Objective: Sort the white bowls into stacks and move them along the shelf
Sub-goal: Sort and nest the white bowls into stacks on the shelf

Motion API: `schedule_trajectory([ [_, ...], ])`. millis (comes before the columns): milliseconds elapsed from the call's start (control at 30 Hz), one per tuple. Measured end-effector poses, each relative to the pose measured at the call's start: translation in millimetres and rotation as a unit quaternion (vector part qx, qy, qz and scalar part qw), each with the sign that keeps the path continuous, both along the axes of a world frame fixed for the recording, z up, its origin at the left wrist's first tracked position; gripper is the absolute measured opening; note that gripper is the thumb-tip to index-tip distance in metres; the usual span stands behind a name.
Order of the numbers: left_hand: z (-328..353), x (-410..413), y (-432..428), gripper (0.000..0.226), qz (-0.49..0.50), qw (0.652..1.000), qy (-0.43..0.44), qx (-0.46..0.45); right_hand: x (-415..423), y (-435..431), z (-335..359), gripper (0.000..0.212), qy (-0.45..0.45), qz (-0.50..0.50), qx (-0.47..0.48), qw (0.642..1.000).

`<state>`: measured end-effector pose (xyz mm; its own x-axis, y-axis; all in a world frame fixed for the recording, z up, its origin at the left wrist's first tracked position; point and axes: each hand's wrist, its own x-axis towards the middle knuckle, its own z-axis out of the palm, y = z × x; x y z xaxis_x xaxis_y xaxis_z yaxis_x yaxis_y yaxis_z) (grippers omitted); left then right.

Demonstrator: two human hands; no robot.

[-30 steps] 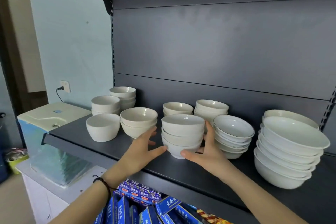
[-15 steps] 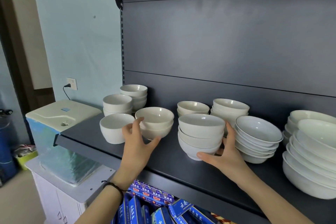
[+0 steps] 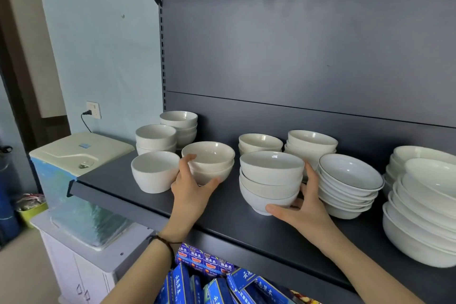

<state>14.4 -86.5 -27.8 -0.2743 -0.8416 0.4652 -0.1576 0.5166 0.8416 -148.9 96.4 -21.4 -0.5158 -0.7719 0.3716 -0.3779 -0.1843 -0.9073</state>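
Left hand (image 3: 191, 187) cups the two-bowl stack (image 3: 208, 163) left of the three-bowl stack (image 3: 271, 180), which the right hand (image 3: 303, 210) grips; slide each low, rims level.

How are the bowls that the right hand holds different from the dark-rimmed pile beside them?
The three-bowl stack held by the right hand is deep and stands level; the dark-rimmed stack is shallow, wider and leans. The three-bowl stack has plain rims; the dark-rimmed stack's rims carry a thin dark line. Both are white, on the shelf.
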Motion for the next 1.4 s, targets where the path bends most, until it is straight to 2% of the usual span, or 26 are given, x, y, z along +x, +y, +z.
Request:
schedule_trajectory([
  [200,3.4,-7.7,-4.6,0.067,0.0,1.0,-0.003,-0.008,0.9,1.1,-0.6,0.11,-0.012,0.008,-0.008,1.0],
  [433,16.1,-11.6,-13.0,0.067,0.003,1.0,0.002,0.029,2.7,1.2,-2.6,0.111,-0.026,0.013,-0.021,0.999],
  [700,47.6,-5.3,-20.4,0.065,0.005,0.996,0.083,0.012,1.3,1.8,0.7,0.111,-0.012,0.023,0.0,1.0],
  [900,97.5,11.8,-45.4,0.063,-0.068,0.992,0.108,-0.006,14.5,-23.9,6.7,0.121,0.027,0.017,0.048,0.998],
  [1000,114.1,12.4,-61.9,0.063,-0.094,0.991,0.086,-0.029,26.3,-49.6,6.0,0.118,0.03,0.002,0.044,0.999],
  [1267,117.4,-7.5,-87.2,0.058,-0.185,0.978,0.095,-0.019,49.3,-103.4,8.4,0.121,0.04,-0.021,0.039,0.998],
  [1333,117.7,-13.5,-89.6,0.057,-0.21,0.972,0.105,-0.01,51.9,-104.8,12.4,0.114,0.041,-0.053,0.036,0.997],
  [1400,120.3,-19.1,-93.7,0.058,-0.24,0.964,0.114,-0.001,50.7,-98.8,24.8,0.093,0.045,-0.15,-0.012,0.988],
])
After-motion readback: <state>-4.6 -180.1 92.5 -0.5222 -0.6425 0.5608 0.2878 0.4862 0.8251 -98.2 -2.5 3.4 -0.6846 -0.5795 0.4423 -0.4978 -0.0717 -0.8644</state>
